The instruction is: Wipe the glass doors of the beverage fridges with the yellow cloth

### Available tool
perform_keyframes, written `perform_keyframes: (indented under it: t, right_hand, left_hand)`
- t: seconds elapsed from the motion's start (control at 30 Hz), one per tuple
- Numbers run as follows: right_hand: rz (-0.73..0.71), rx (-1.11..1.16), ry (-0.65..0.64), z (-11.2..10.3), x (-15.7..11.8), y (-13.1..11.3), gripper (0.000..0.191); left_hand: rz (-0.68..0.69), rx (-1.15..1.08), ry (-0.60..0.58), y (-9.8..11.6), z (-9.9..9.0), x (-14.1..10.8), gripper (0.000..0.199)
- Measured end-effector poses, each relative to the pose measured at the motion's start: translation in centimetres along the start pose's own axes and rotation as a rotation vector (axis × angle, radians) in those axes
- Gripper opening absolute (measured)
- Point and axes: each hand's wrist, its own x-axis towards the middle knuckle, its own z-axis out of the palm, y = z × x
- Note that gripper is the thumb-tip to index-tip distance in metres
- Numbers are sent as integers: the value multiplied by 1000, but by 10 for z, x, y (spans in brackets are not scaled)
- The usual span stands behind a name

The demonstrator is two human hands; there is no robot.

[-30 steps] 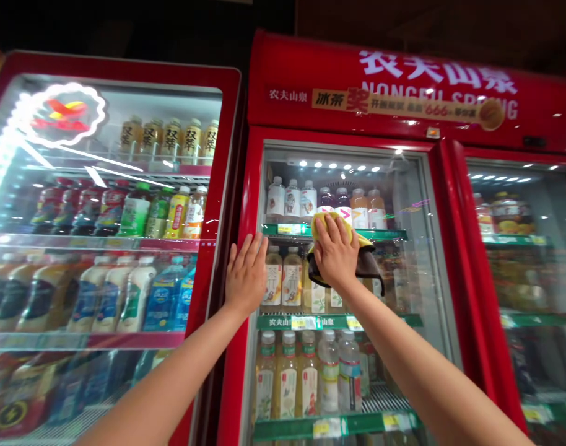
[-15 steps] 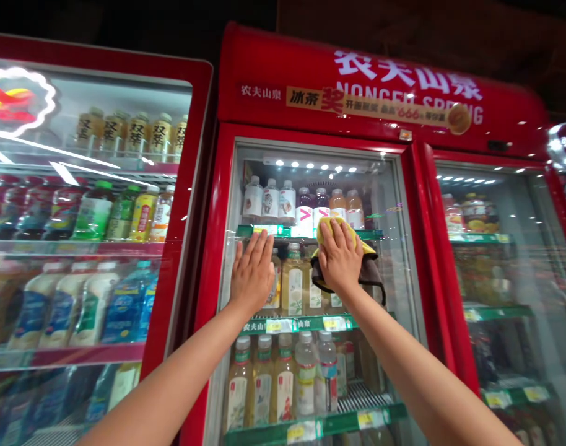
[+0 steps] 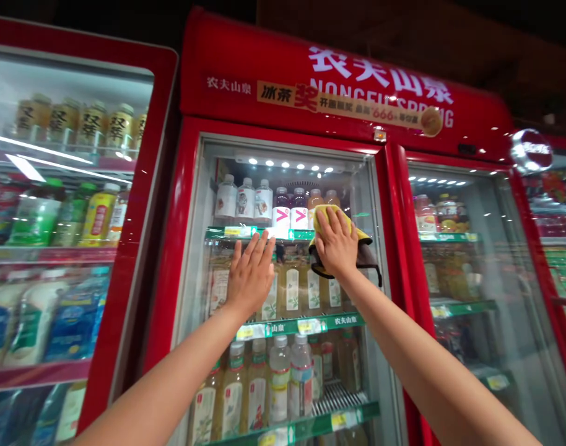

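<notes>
My left hand lies flat against the glass door of a red drinks fridge, its fingers straight and nothing in it. To the right, my right hand presses a cleaning cloth to the same pane. The cloth is yellow on one side and dark grey on the other, and its dark edge hangs below my palm. Behind the glass, several bottles stand on shelves; my hands and the cloth cover some of them.
A second glass door of this fridge is at the right. At the left stands another red-framed fridge stocked with drinks. A lettered red header runs above the doors. More shelves show at the far right.
Both hands have slid to the right over the glass, the right one taking the cloth closer to the door's right frame. My view has also shifted to the right.
</notes>
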Motion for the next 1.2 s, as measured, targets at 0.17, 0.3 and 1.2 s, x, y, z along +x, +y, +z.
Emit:
perform_keyframes:
  t: [0.17,0.3,1.2]
  right_hand:
    - [-68,0,-31,3,-52,8,62]
    - [-192,31,-59,-3,-25,17,59]
    - [148,11,-75,6,-45,81,60]
  left_hand:
    - [16,-32,-8,13,3,-4,75]
    - [44,-47,-1,30,9,10,73]
    - [184,-119,-30,101,45,23,72]
